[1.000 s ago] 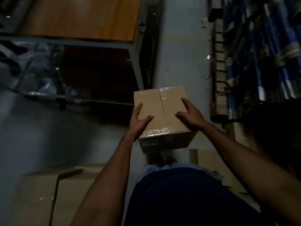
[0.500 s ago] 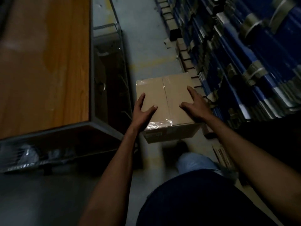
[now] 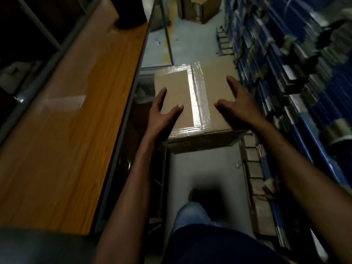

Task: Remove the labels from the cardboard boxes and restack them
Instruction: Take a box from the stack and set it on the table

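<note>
A brown cardboard box (image 3: 207, 88), sealed with clear tape down its top seam, is carried in the air over the aisle floor. My left hand (image 3: 162, 115) presses its left edge, fingers straight along the side and thumb flat on top. My right hand (image 3: 238, 105) presses the right edge the same way, fingers spread on the top. A faint label (image 3: 179, 144) shows on the box's dark near face; its print is unreadable.
A long wooden table (image 3: 66, 130) with a grey metal frame runs along the left. Blue wrapped stacks (image 3: 285, 92) on wooden pallets (image 3: 253, 168) line the right. More cardboard boxes (image 3: 202, 8) stand at the aisle's far end. The concrete aisle between is narrow.
I have turned and walked with the box: the table now runs along my left and the blue stacks along my right. Both hands keep the same hold.
</note>
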Demonstrator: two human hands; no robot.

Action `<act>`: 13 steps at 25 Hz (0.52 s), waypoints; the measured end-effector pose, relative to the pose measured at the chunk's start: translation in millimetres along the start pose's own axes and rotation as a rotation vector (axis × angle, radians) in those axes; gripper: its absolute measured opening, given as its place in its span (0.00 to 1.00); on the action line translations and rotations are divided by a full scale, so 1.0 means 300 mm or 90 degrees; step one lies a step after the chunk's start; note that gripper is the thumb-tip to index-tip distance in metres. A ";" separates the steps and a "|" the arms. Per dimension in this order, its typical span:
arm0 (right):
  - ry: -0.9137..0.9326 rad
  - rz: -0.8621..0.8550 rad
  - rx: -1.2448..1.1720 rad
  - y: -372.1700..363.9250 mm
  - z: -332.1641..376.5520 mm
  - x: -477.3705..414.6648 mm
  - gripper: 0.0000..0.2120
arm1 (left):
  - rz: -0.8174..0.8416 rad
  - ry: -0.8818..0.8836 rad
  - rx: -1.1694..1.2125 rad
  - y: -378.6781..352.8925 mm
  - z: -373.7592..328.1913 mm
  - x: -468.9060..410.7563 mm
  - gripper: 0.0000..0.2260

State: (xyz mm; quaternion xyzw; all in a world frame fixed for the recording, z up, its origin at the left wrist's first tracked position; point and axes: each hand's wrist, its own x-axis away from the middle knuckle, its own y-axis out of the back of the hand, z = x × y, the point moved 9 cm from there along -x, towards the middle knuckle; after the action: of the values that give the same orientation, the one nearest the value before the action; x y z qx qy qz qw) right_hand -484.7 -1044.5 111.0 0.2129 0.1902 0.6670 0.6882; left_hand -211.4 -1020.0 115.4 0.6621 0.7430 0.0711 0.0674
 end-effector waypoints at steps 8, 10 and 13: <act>0.167 -0.003 -0.074 -0.036 0.525 -0.739 0.48 | -0.094 -0.133 -0.031 0.290 -0.380 -0.625 0.34; 0.198 0.008 -0.081 -0.078 0.669 -0.899 0.45 | -0.123 -0.150 -0.035 0.390 -0.454 -0.752 0.35; 0.248 0.059 -0.114 -0.177 0.867 -1.096 0.49 | -0.191 -0.145 -0.037 0.540 -0.510 -0.890 0.38</act>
State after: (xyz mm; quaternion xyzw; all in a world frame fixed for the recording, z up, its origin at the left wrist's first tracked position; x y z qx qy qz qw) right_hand -310.6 -1384.3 292.4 0.0264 0.2492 0.7406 0.6235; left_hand -52.9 -1269.4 298.6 0.5456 0.8184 0.0065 0.1803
